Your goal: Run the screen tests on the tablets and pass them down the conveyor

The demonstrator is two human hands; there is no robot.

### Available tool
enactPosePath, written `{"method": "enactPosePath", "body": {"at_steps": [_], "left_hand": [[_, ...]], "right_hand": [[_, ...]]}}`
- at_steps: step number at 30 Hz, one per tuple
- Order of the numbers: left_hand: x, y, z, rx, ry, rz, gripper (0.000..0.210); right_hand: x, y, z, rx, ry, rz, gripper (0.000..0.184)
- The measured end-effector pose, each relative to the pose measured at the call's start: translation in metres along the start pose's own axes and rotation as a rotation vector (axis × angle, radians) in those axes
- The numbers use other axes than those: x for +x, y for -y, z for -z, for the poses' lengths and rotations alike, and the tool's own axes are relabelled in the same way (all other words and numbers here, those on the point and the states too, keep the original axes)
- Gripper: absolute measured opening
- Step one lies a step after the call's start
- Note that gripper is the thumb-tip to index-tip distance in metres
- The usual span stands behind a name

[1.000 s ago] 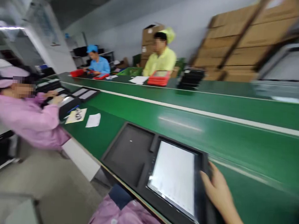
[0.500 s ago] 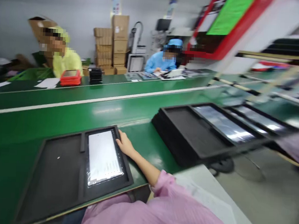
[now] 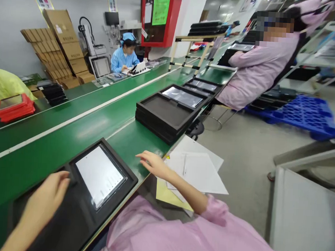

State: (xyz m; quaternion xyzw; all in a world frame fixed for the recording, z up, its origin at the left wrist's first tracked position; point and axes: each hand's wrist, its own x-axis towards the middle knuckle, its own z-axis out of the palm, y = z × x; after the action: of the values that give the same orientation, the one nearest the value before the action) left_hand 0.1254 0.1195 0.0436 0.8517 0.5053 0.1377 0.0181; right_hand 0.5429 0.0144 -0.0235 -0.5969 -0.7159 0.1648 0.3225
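Note:
A black foam tray (image 3: 114, 209) lies on the green bench in front of me. In its right compartment rests a tablet (image 3: 100, 174) with a lit white screen and clear film around its edges. My left hand (image 3: 48, 192) is over the tray's left side, close to the divider. Its fingers are loosely bent, thumb and forefinger slightly apart, and nothing shows between them; its far fingers are hidden. To the right of the tray, my right hand (image 3: 153, 164) hovers near the bench edge with fingers stretched out, holding nothing.
Stacked black trays (image 3: 162, 119) with film-covered screens stand farther along the bench. White papers and a pen (image 3: 184, 164) lie at my right. A co-worker in pink (image 3: 259, 66) sits beyond; another in blue (image 3: 122, 58) works across the line. A blue pallet (image 3: 304, 113) is on the floor.
My right hand has let go of the tray's right edge and moved right. My left hand has come in over the tray's left side. The view has turned right.

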Motion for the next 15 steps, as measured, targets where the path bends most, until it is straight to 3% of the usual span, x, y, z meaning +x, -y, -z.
{"method": "enactPosePath", "body": {"at_steps": [3, 6, 9, 12, 15], "left_hand": [[-0.032, -0.007, -0.043, -0.15, 0.229, -0.037, 0.048], [-0.07, -0.018, -0.072, -0.159, 0.338, -0.069, 0.063], [-0.097, -0.028, -0.077, -0.075, 0.383, -0.073, 0.073], [-0.106, -0.037, -0.074, -0.005, 0.368, -0.034, 0.08], [-0.112, -0.041, -0.075, 0.005, 0.299, -0.021, 0.084]], "right_hand": [[-0.031, -0.001, 0.005, 0.02, 0.002, -0.014, 0.031], [-0.026, 0.004, -0.012, 0.058, 0.017, -0.022, 0.035], [0.013, 0.013, -0.047, 0.107, 0.101, 0.014, 0.049], [0.06, 0.022, -0.081, 0.129, 0.165, 0.051, 0.06], [0.087, 0.03, -0.095, 0.1, 0.205, 0.227, 0.068]]}}
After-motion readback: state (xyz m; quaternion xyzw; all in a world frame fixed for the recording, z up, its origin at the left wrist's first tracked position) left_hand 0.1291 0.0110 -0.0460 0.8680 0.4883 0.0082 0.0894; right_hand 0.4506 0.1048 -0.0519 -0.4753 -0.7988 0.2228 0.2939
